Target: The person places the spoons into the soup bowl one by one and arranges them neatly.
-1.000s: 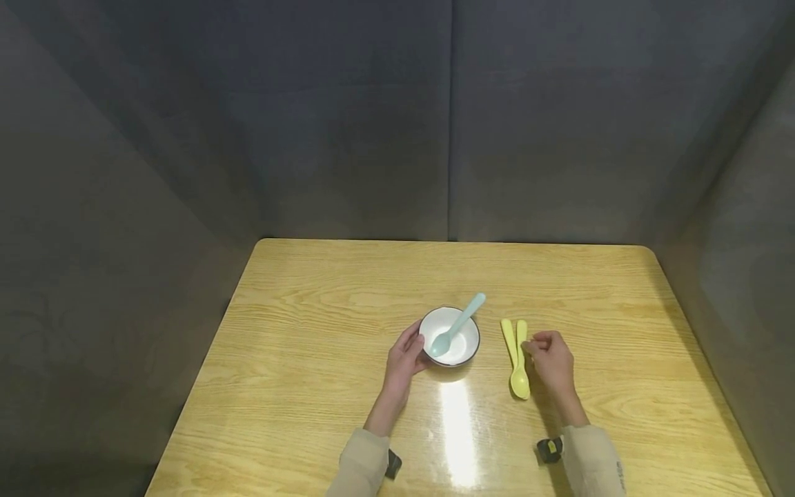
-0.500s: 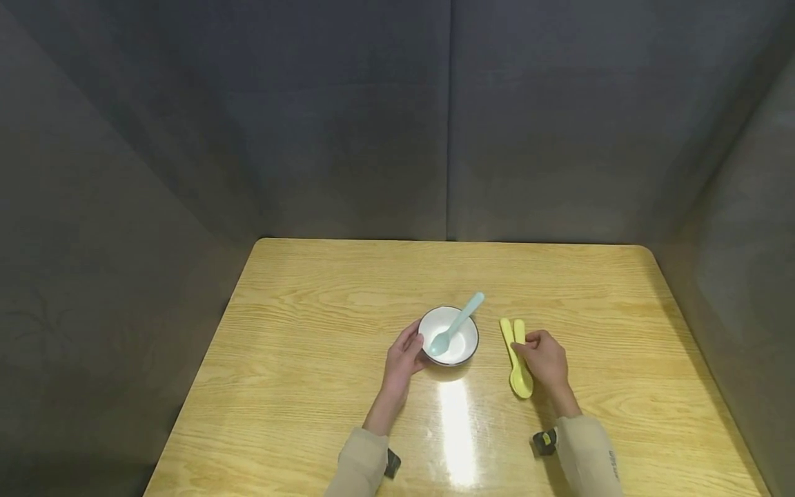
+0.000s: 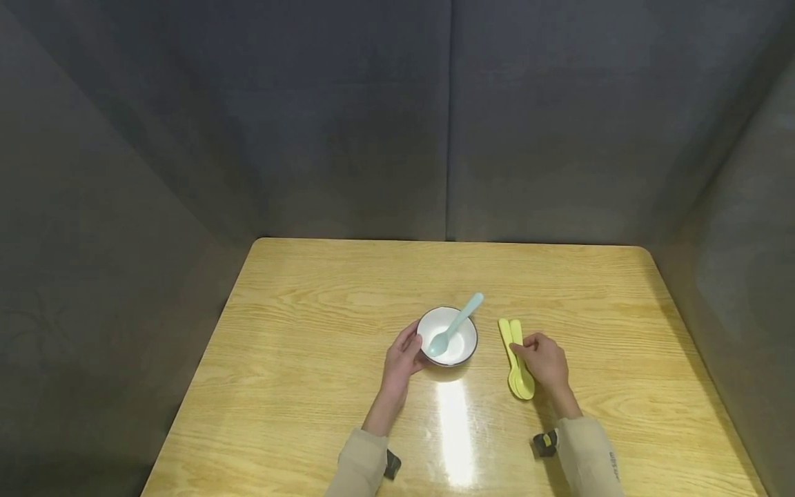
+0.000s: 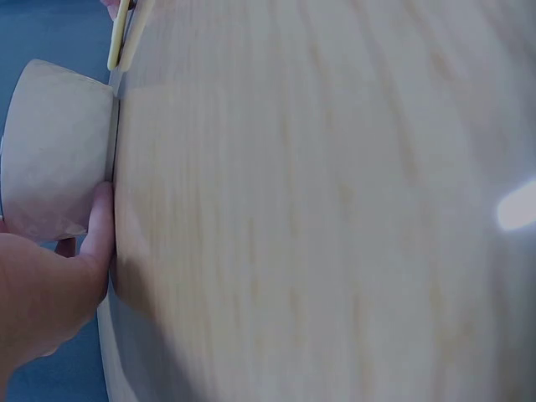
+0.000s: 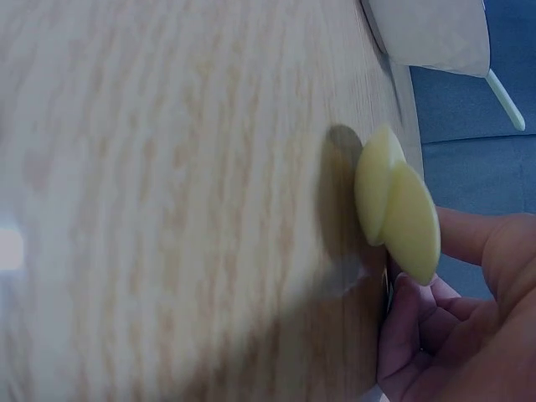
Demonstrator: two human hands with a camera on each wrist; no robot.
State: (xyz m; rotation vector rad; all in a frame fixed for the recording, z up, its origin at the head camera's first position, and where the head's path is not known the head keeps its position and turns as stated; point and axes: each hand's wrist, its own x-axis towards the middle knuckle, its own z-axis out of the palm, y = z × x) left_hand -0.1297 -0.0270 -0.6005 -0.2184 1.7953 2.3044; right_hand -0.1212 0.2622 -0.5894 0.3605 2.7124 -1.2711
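In the head view, a white bowl [image 3: 446,316] with a dark rim stands mid-table. A pale blue spoon [image 3: 464,313] leans in it, handle past the far right rim. My left hand [image 3: 400,359] grips the bowl's left side, thumb at the rim; in the left wrist view, fingers reach around the bowl's wall [image 4: 59,142]. To the right of the bowl, two yellow spoons [image 3: 517,334] lie side by side, handles pointing away and bowls overlapping. My right hand [image 3: 546,362] pinches them around the handles. The right wrist view shows the spoon bowls [image 5: 410,222] beside the fingers.
The wooden table [image 3: 298,386] has rounded far corners. Grey curtains [image 3: 348,138] stand around its back and sides. Dark wrist devices [image 3: 545,444] sit at both beige sleeves [image 3: 586,452]. A bright glare streak lies on the table in front of the bowl.
My right hand has moved slightly left and closed over both yellow spoons. Their handles have come closer together and their bowls have fanned apart a little. My left hand keeps its grip on the bowl.
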